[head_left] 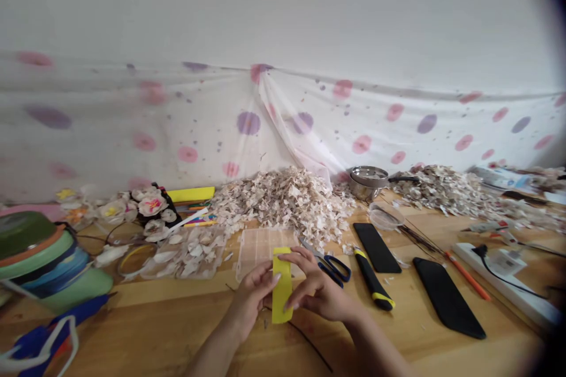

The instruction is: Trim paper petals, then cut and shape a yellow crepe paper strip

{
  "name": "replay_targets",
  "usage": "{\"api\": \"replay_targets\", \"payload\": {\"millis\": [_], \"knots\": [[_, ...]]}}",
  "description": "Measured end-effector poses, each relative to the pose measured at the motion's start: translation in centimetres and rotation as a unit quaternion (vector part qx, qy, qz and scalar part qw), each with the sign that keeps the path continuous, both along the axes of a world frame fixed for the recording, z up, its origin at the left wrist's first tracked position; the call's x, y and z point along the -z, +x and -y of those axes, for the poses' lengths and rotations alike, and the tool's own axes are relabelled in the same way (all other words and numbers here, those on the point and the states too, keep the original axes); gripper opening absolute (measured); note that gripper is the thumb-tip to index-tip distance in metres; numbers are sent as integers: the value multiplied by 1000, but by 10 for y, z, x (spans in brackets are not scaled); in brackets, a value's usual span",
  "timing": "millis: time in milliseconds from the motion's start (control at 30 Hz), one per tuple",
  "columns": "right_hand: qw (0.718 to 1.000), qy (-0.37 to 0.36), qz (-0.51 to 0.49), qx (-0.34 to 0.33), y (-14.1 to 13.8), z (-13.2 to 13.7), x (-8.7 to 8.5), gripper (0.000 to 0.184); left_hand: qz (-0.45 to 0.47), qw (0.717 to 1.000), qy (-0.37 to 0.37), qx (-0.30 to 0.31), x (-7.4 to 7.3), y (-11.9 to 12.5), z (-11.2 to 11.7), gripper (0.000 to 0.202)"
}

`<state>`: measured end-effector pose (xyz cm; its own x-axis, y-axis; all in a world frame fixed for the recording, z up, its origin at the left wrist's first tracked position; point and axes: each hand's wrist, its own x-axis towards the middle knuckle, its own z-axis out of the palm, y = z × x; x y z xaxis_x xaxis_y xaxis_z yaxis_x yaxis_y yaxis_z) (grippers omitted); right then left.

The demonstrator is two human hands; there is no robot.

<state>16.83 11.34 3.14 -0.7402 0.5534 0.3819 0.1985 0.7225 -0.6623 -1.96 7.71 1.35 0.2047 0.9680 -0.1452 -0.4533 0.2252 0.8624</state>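
Between my two hands is a flat strip of yellow paper (280, 299), held upright. My left hand (253, 293) grips its left edge, thumb on the front. From the right, my right hand (322, 291) holds it with fingertips near the top and lower down. A thin dark wire (312, 346) runs out below the strip toward the front; I cannot tell whether a hand touches it. Just behind the hands lies a clear plastic compartment box (254, 244). Blue-handled scissors (338, 269) are beside my right hand, partly hidden by it.
A big heap of pale shell-like flakes (287, 200) stands behind. To the right lie a yellow-black utility knife (371, 283), two black slabs (378, 247) and a power strip (508, 283). Flake flowers (150, 203), stacked tape rolls (48, 259) and a blue glue gun (57, 330) are left.
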Motion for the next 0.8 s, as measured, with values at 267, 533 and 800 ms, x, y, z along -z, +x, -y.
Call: {"api": "replay_targets", "payload": {"millis": [267,533,800], "knots": [[995,19,-24,95,-7,3,10,15,-61,996,12,-64,7,7,-3,46],[964,-86,-192,161,-14,-2,26,15,-69,993,27,-91,19,9,-7,51],[922,-238,-275,134,-26,0,35,27,-129,989,71,-32,16,11,-1,52]]}}
